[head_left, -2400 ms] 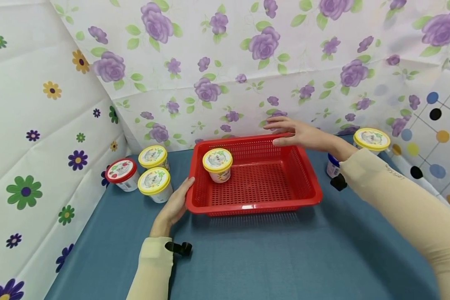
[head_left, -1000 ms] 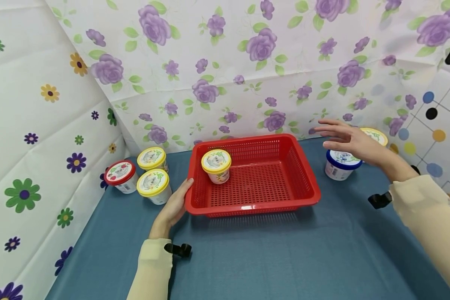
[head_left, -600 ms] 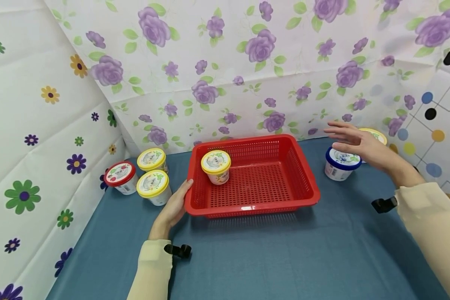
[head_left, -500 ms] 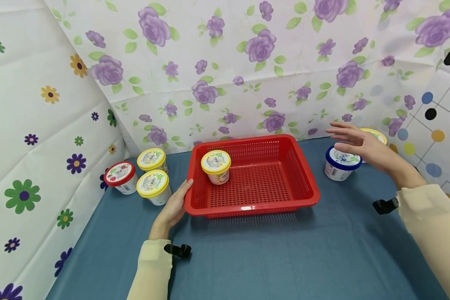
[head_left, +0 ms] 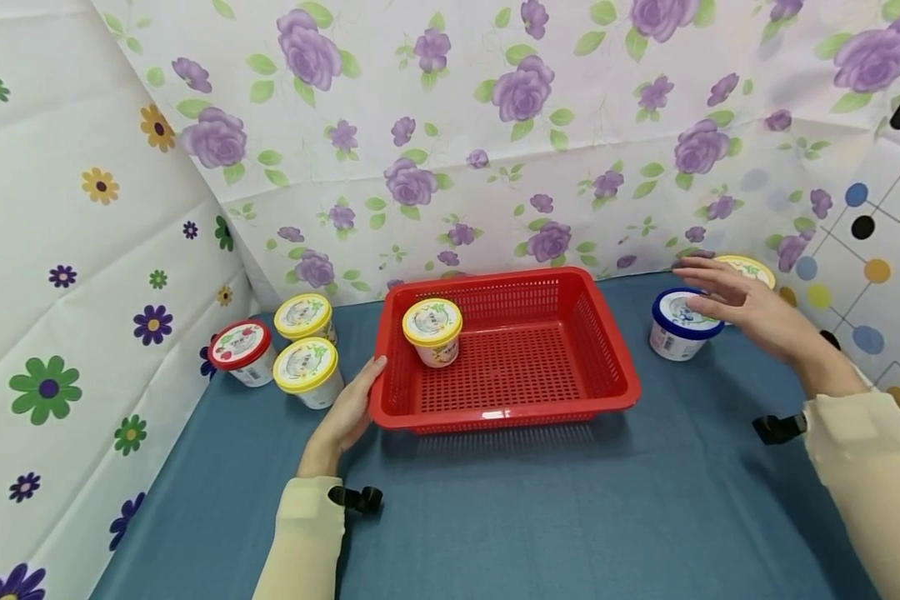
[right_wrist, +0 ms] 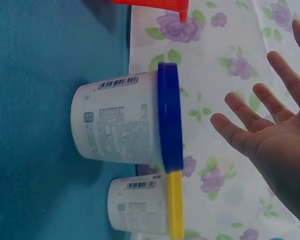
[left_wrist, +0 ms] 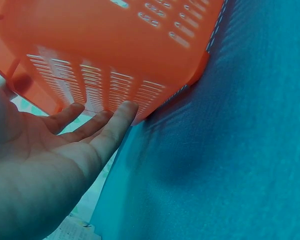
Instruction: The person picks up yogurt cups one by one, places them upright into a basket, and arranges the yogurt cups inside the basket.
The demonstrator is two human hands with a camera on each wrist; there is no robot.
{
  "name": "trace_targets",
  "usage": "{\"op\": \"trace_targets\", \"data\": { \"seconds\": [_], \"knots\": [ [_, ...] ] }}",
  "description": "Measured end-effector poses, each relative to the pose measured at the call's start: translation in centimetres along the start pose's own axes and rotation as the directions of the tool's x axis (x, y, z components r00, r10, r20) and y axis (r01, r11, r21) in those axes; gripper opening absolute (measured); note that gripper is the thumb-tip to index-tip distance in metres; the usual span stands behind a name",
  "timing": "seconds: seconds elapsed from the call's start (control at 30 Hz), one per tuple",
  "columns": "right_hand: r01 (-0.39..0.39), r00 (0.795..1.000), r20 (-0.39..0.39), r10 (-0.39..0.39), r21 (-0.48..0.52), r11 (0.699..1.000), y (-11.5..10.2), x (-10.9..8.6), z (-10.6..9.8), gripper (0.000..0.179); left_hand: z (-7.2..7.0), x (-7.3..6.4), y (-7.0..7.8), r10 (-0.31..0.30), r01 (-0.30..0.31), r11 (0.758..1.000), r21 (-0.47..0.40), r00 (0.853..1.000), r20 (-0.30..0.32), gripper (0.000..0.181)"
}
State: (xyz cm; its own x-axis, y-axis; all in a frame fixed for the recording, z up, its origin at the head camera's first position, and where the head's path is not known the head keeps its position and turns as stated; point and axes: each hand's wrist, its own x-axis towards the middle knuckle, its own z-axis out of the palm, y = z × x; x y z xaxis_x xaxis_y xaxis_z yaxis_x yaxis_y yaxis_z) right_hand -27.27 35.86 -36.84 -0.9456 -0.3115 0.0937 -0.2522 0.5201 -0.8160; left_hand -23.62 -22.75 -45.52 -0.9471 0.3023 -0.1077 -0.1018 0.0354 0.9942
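A red perforated plastic basket (head_left: 618, 333) stands mid-table with one yellow-lidded tub (head_left: 432, 325) upright inside at its left. My left hand (head_left: 345, 417) holds the basket's left rim, thumb over the edge; in the left wrist view its fingers (left_wrist: 115, 127) lie against the outer wall. To the right of the basket stands a white tub with a blue lid (head_left: 675, 342). My right hand (head_left: 753, 308) hovers above and right of it, fingers spread and holding nothing. The right wrist view shows a gap between the right hand (right_wrist: 282, 135) and the blue lid (right_wrist: 171, 117).
Left of the basket stand a red-lidded tub (head_left: 242, 350) and two yellow-lidded tubs, a rear one (head_left: 303, 317) and a front one (head_left: 309, 371). Another yellow-lidded tub (head_left: 753, 268) is partly hidden behind my right hand. Flower-printed sheets (head_left: 487, 200) border the blue table (head_left: 540, 517).
My right hand has moved from over the basket's back right rim rightward to the blue-lidded tub, lately drifting slightly further right and down. My left hand stays on the basket.
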Motion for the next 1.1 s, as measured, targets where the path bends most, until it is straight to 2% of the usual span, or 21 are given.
{"op": "trace_targets", "data": {
  "seconds": [0.13,0.47,0.7,0.87,1.1],
  "knots": [
    [-0.032,0.999,-0.021,0.031,-0.005,0.999,0.8,-0.3,-0.1,0.055,0.0,-0.1,0.0,-0.001,0.001,1.0,-0.002,1.0,-0.001,0.063],
    [-0.038,0.997,-0.071,0.04,0.03,0.999,3.1,-1.7,0.1,0.053,0.1,-0.1,0.0,0.005,-0.005,1.0,-0.012,1.0,0.012,0.063],
    [0.011,0.995,-0.102,-0.003,0.077,0.997,4.4,-2.2,0.5,0.052,0.0,0.0,-0.1,-0.007,0.007,1.0,-0.012,1.0,0.004,0.063],
    [0.013,0.993,-0.117,-0.003,0.088,0.996,5.1,-2.6,0.5,0.052,0.0,0.0,-0.1,-0.004,0.004,1.0,-0.009,1.0,0.003,0.064],
    [-0.023,0.989,-0.146,0.032,0.065,0.998,6.2,-3.0,0.7,0.052,0.0,0.0,-0.1,0.0,0.0,1.0,-0.009,1.0,0.0,0.062]
  ]
}}
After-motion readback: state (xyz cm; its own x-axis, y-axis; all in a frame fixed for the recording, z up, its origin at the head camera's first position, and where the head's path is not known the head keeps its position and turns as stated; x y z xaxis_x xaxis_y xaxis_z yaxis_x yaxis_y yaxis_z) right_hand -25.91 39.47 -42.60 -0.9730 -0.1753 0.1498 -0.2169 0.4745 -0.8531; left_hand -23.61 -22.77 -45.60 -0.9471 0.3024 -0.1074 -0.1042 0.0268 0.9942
